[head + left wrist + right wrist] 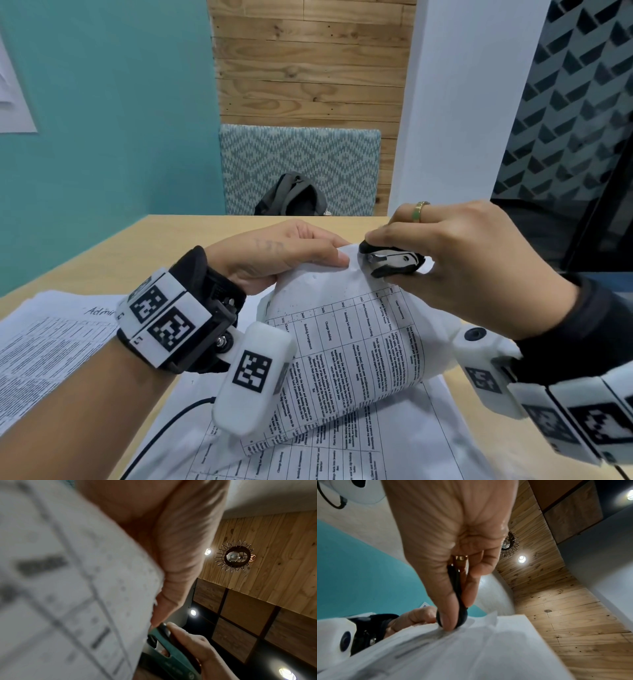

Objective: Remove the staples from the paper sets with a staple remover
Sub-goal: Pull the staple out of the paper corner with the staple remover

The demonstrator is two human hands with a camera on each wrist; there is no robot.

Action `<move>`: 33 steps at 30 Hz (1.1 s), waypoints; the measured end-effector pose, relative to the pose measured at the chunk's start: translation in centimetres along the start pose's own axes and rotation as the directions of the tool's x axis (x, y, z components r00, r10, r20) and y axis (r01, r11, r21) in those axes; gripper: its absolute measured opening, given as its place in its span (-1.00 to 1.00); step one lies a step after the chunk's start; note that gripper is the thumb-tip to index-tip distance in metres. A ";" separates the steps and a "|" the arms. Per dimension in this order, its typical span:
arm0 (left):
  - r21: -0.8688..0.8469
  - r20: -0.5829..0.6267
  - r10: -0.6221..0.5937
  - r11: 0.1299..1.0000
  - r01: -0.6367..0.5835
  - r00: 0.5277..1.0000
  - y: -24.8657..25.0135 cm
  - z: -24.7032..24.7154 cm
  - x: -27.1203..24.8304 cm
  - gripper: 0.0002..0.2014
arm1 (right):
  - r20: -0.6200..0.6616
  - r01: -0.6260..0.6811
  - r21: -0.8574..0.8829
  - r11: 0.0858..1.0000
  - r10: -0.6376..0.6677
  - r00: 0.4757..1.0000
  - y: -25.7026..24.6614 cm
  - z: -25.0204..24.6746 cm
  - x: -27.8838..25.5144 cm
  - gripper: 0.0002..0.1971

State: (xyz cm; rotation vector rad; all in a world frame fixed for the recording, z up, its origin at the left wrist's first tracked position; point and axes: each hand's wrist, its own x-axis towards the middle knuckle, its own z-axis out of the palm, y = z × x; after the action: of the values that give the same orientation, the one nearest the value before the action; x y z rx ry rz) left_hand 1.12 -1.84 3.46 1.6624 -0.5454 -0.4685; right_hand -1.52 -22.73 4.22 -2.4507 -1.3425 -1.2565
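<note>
A printed paper set (346, 329) with a table on it is lifted off the table, its top corner raised. My left hand (294, 253) pinches that top corner between thumb and fingers. My right hand (445, 260) squeezes a black staple remover (392, 262) with metal jaws, which sit at the paper's top edge just right of my left thumb. In the right wrist view the staple remover (458, 595) is pinched between thumb and fingers, with its tip on the paper (471, 649). The left wrist view shows blurred paper (68, 588) and the remover (164, 649) close by. No staple is visible.
More printed sheets (48, 346) lie on the wooden table (178, 233) at the left, and another sheet (394, 445) lies under the lifted set. A black cable (161, 435) runs across the near sheets. A dark backpack (291, 197) sits on the patterned bench beyond the table.
</note>
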 end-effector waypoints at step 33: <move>0.119 -0.104 0.128 0.986 -0.115 0.986 0.4 1.2 0.0 -0.88 | 0.130 -0.301 0.597 0.744 0.280 0.951 1.1 0.7 -0.1 -0.71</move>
State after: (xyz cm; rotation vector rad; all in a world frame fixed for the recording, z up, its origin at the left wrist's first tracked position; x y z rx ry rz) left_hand 0.39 -2.82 3.66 1.7399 -0.5957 -0.2574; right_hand -0.35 -23.15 4.06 -2.0934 -1.0801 -0.5766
